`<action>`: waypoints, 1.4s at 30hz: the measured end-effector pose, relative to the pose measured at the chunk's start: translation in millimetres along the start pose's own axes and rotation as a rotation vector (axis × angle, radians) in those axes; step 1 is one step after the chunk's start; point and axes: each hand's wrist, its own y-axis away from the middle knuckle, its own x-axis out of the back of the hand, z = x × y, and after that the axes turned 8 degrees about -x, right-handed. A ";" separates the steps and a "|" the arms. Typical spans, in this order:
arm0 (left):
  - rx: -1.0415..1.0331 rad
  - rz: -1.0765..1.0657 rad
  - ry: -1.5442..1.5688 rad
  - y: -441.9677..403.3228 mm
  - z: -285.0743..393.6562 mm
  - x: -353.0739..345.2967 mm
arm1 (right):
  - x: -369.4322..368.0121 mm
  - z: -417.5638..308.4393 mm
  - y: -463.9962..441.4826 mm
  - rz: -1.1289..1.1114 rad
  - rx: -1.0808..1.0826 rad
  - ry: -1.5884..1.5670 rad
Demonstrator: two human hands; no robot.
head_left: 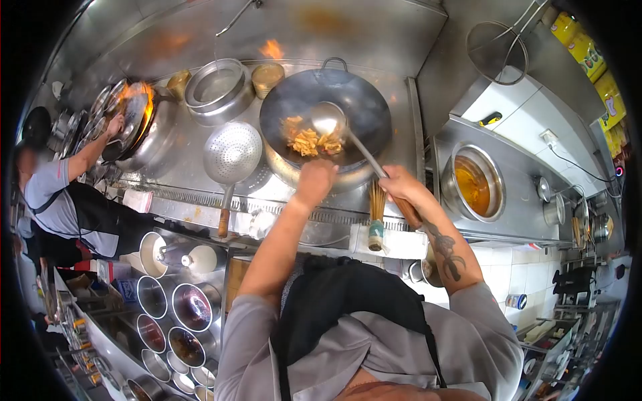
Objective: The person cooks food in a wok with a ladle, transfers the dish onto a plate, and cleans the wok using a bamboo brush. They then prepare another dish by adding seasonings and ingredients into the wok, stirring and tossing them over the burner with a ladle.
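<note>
A dark wok with a loop handle at its far rim sits on the stove in front of me. Browned pieces of food lie in its near half. My left hand is closed at the wok's near rim; the fingers' exact hold is partly hidden. Wrapped round the wooden-ended handle of a ladle, my right hand is closed. The ladle's bowl is inside the wok, just above the food. A bamboo brush lies below my right hand.
Left of the wok lies a perforated skimmer, with a metal pot behind it. A co-worker handles a flaming wok at far left. Orange liquid fills a bowl at right. Several sauce containers stand lower left.
</note>
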 end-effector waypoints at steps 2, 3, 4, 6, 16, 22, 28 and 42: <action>0.028 -0.021 -0.029 3.2 1.4 -1.4 | -14.7 12.5 -21.4 0.121 0.099 0.161; 0.040 -0.028 -0.045 1.1 3.3 -2.4 | -21.6 14.7 -29.3 0.184 0.151 0.242; 0.021 -0.012 -0.060 -2.5 14.1 1.6 | -30.5 5.4 -23.8 0.154 0.130 0.220; -0.014 0.030 -0.091 -7.8 34.7 7.8 | -42.0 -10.6 -13.6 0.093 0.095 0.183; 0.039 -0.003 -0.075 -3.2 50.4 -8.0 | -13.1 21.1 -23.2 0.225 0.182 0.506; 0.078 -0.001 -0.093 -10.7 55.1 -5.9 | 17.4 -42.8 38.2 -0.048 0.131 0.424; 0.059 -0.009 -0.123 -15.1 34.4 -19.9 | 36.8 -21.6 6.2 0.337 0.318 0.420; 0.086 -0.051 0.016 -4.6 18.8 -14.6 | -5.1 0.1 35.0 0.541 0.545 0.316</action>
